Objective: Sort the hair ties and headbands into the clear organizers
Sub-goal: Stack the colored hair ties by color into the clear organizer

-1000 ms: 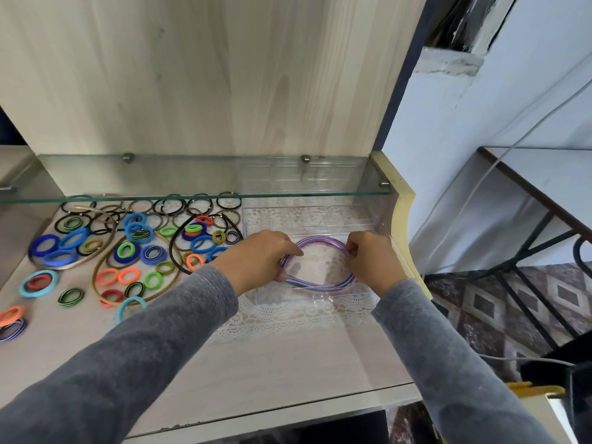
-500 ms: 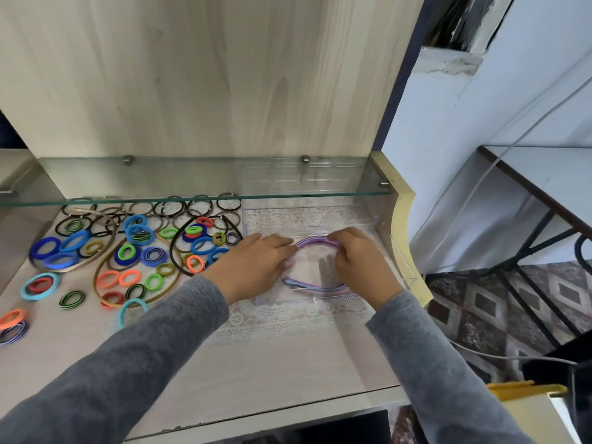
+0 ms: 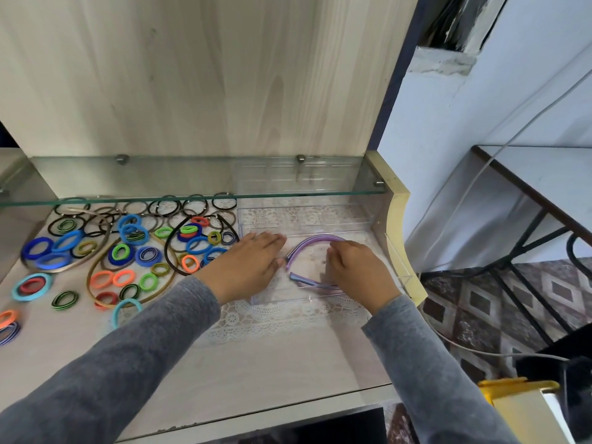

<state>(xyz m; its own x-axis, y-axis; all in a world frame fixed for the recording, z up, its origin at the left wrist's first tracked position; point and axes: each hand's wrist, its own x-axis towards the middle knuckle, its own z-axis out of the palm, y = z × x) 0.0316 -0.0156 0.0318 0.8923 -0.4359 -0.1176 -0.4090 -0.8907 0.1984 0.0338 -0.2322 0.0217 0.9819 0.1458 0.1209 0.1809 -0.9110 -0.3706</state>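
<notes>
Headbands (image 3: pixel 312 243) within organizer (image 3: pixel 288 298) walls

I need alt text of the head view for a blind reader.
Two hands rest on purple and blue headbands lying in a clear organizer: the left hand flat at their left end, the right hand over their right side. Colourful hair ties lie loose on the desk further left.

Left hand (image 3: pixel 246 262) flat; right hand (image 3: pixel 360 272) seemingly curled.

glossy clear plastic organizer (image 3: pixel 307 219) on white lace cloth (image 3: pixel 272 318), matt wood desk (image 3: pixel 224 363).
</notes>
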